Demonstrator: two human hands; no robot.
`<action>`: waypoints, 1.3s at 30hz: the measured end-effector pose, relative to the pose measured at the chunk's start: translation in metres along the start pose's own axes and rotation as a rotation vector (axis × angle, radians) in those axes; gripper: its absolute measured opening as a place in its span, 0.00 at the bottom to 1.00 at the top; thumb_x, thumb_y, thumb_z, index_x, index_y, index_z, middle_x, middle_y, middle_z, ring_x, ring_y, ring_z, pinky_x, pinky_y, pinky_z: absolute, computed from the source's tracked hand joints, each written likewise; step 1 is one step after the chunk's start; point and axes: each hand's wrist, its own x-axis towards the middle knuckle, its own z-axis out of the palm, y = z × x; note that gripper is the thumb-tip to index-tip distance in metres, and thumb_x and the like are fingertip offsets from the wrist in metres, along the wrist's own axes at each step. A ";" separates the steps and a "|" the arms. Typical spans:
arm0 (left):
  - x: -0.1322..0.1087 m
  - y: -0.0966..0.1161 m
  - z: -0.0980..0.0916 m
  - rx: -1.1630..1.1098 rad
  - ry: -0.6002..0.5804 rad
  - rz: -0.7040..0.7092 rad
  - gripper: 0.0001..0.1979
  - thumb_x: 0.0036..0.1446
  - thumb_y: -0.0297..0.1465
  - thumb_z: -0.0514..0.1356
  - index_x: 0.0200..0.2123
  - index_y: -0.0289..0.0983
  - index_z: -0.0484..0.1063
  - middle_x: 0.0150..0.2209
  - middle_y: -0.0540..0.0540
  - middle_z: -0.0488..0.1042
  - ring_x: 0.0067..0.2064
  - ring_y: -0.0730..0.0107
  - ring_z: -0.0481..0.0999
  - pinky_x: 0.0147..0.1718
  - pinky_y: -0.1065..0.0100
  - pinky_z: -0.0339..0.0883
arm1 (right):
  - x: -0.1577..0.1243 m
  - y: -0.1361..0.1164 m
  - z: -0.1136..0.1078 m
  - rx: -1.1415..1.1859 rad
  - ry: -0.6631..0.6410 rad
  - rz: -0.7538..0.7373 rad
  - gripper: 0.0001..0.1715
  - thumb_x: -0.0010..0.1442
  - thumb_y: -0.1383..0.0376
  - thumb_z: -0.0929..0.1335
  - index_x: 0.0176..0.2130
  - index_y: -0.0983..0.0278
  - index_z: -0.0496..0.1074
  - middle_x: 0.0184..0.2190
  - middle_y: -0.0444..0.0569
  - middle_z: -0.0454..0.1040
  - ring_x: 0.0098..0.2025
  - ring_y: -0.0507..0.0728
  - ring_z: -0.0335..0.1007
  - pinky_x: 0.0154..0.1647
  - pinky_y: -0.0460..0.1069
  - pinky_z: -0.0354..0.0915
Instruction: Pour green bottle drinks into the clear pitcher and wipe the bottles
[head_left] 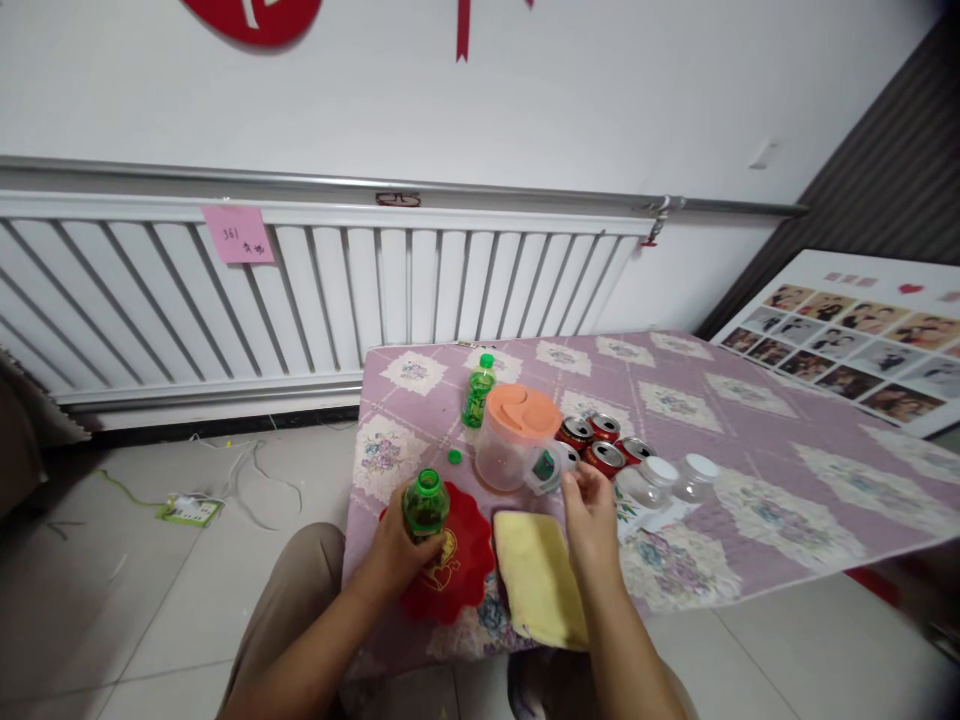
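My left hand (409, 545) is wrapped round an uncapped green plastic bottle (426, 505), held upright over a red scalloped plate (469, 560) with a gold design. A loose green cap (454, 457) lies on the tablecloth just beyond it. At the clear handle of a translucent pitcher (499, 460) with an orange lid (523, 412), my right hand (590, 500) has its fingers curled closed; the exact contact is partly hidden. Behind the pitcher stands a second green bottle (479, 390), capped. A folded yellow cloth (536, 575) lies between my forearms.
Several red drink cans (604, 458) stand right of the pitcher, beside two clear jars (651, 483) with white lids. A purple floral tablecloth (780, 510) covers the table. Beyond it are a white radiator (420, 280) and a photo board (847, 340). Cables (244, 475) lie on the floor.
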 end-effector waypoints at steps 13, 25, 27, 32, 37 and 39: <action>0.000 0.005 -0.005 -0.044 -0.058 -0.106 0.40 0.41 0.30 0.72 0.59 0.38 0.64 0.54 0.39 0.77 0.56 0.49 0.77 0.59 0.49 0.69 | -0.079 0.027 0.006 -0.254 -0.297 0.002 0.19 0.59 0.49 0.66 0.29 0.60 0.73 0.26 0.46 0.75 0.29 0.58 0.69 0.34 0.51 0.63; 0.044 -0.017 -0.065 -0.184 0.147 -0.136 0.29 0.63 0.47 0.59 0.62 0.39 0.66 0.59 0.36 0.75 0.60 0.55 0.75 0.59 0.52 0.68 | -0.083 0.033 0.007 -0.375 -0.343 -0.067 0.18 0.64 0.51 0.63 0.29 0.59 0.70 0.26 0.46 0.75 0.28 0.58 0.71 0.32 0.49 0.62; 0.077 -0.020 -0.059 -0.049 0.056 -0.054 0.28 0.59 0.44 0.62 0.59 0.36 0.69 0.51 0.37 0.79 0.53 0.57 0.79 0.55 0.54 0.71 | -0.083 0.033 0.009 -0.385 -0.345 -0.078 0.17 0.63 0.52 0.63 0.29 0.59 0.70 0.26 0.46 0.76 0.28 0.58 0.72 0.32 0.50 0.62; 0.149 -0.023 -0.011 0.354 -0.273 0.098 0.17 0.54 0.33 0.62 0.48 0.39 0.78 0.43 0.42 0.82 0.43 0.60 0.80 0.47 0.60 0.73 | -0.082 0.033 0.010 -0.401 -0.339 -0.097 0.18 0.64 0.51 0.63 0.30 0.58 0.71 0.26 0.47 0.77 0.28 0.58 0.73 0.32 0.50 0.63; 0.186 -0.026 0.035 0.485 -0.483 0.172 0.18 0.46 0.30 0.68 0.44 0.40 0.81 0.43 0.43 0.82 0.44 0.56 0.79 0.49 0.62 0.71 | -0.080 0.032 0.010 -0.416 -0.331 -0.110 0.18 0.64 0.51 0.62 0.29 0.58 0.70 0.25 0.47 0.78 0.27 0.58 0.72 0.31 0.50 0.64; 0.192 -0.029 0.046 0.520 -0.537 0.185 0.21 0.43 0.28 0.68 0.45 0.40 0.81 0.44 0.43 0.81 0.44 0.55 0.79 0.50 0.62 0.70 | -0.080 0.032 0.011 -0.423 -0.326 -0.110 0.18 0.64 0.51 0.62 0.29 0.58 0.70 0.26 0.48 0.77 0.27 0.58 0.72 0.31 0.50 0.64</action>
